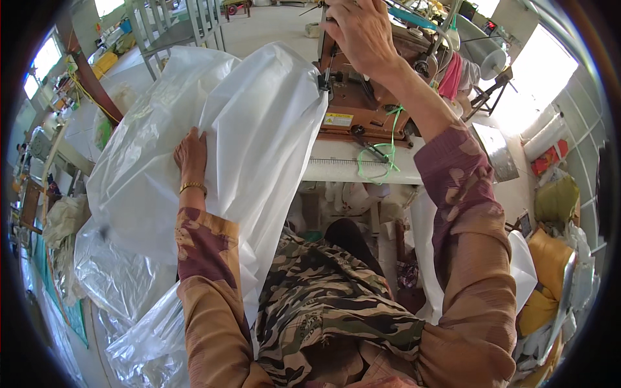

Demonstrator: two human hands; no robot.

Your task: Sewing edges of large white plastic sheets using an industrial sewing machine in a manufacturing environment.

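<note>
My left hand [191, 157], with a bracelet at the wrist, is on a large white translucent plastic sheet [259, 103]. Its fingers look bent into a fold of the sheet, and creases run away from the fingertips. The sheet's right edge meets a small dark clamp-like part [323, 81] on a brown sewing machine [375, 116]. Above that machine, at the top of the picture, is my right hand [362, 39]. Its fingers are curled near the machine's upper end, and the picture's edge cuts some of them off; what they hold does not show.
A green cord [381, 161] lies looped across the white bench edge [336, 169]. Crumpled clear plastic [129, 271] hangs low on the left. Farther off stands a grey metal rack [174, 32]. Pink cloth [451, 76] and a large roll [485, 55] are beyond the machine at right.
</note>
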